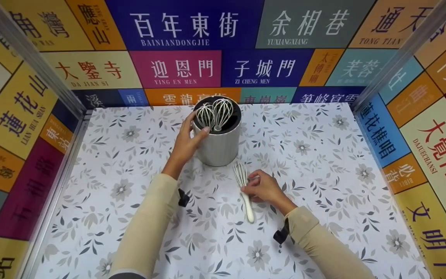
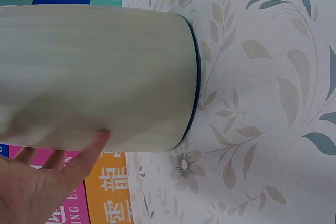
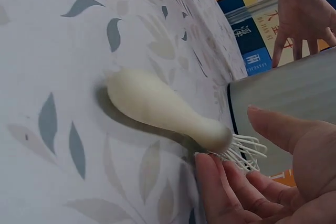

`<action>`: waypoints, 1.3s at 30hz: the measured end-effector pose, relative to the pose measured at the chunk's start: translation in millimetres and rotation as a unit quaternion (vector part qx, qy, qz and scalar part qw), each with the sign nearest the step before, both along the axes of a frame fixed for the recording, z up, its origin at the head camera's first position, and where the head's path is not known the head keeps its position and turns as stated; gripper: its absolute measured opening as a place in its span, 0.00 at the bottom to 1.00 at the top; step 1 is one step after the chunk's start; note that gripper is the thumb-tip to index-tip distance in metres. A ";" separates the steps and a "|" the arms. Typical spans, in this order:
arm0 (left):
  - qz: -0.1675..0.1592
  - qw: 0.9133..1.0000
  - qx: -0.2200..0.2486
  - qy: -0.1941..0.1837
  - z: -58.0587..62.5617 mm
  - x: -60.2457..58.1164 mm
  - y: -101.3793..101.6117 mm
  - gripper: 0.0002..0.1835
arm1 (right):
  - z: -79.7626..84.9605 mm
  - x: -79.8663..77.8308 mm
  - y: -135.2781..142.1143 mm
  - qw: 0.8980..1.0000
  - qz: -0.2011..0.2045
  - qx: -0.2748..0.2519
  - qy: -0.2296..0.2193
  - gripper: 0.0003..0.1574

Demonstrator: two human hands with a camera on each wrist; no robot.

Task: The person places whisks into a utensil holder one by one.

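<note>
A small cream whisk (image 1: 249, 203) lies on the patterned tabletop, its wires toward the back. My right hand (image 1: 263, 187) is at the whisk's wire end. In the right wrist view, the thumb (image 3: 273, 129) stands apart from the whisk's handle (image 3: 157, 103), while the fingertips lie close beside its wires. Farther back stands a silvery cylindrical utensil holder (image 1: 220, 149) with a black inside. Two whisks (image 1: 223, 110) sit in it, wires up. My left hand (image 1: 187, 141) rests against the holder's left side, thumb by the rim. In the left wrist view, mostly straight fingers touch the holder's wall (image 2: 105, 77).
The tabletop (image 1: 130, 217) has a leaf and flower print. Panels with coloured signs form a back wall (image 1: 180, 69) and side walls, with metal posts (image 1: 412, 46) at the corners. Dark straps with small devices show at both wrists.
</note>
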State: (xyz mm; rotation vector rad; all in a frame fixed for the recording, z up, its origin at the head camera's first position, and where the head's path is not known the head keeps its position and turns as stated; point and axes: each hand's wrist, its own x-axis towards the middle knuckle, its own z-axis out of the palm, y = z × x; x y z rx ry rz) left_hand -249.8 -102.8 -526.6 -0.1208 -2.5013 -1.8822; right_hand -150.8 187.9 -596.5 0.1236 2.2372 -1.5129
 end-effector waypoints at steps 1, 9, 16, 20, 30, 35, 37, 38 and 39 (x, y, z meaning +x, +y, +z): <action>0.000 1.000 -0.001 -0.001 0.5 0.0 0.0 0.41 | -0.9 1.0 -0.2 1.000 0.001 -0.001 0.002 0.36; 0.002 1.000 -0.001 -0.001 0.8 -0.6 0.6 0.41 | -2.9 6.6 -3.9 1.000 -0.007 0.022 0.006 0.33; 0.002 1.000 -0.001 0.011 0.1 -1.5 -0.3 0.40 | -4.4 7.1 -6.7 0.999 -0.017 0.047 -0.015 0.25; 0.003 1.000 0.001 0.016 -0.3 -1.5 0.2 0.40 | -4.3 6.7 -6.5 0.998 -0.017 0.051 -0.024 0.22; -0.002 1.000 -0.003 0.018 -0.9 -1.2 0.5 0.41 | -3.2 7.4 -3.4 0.996 -0.036 -0.004 -0.080 0.20; -0.002 1.000 -0.007 0.011 -0.8 -1.5 0.2 0.41 | -3.5 6.9 -1.7 0.995 -0.044 -0.024 -0.091 0.20; -0.001 1.000 -0.008 0.008 -0.9 -1.6 0.1 0.41 | -3.1 6.5 -1.3 0.994 -0.046 -0.029 -0.093 0.19; -0.002 1.000 -0.007 0.008 -0.9 -1.5 0.1 0.41 | -2.9 6.2 -0.9 0.994 -0.047 -0.030 -0.091 0.19; -0.002 1.000 -0.007 0.008 -1.0 -1.5 0.0 0.41 | -2.5 5.8 -0.5 0.995 -0.048 -0.030 -0.088 0.18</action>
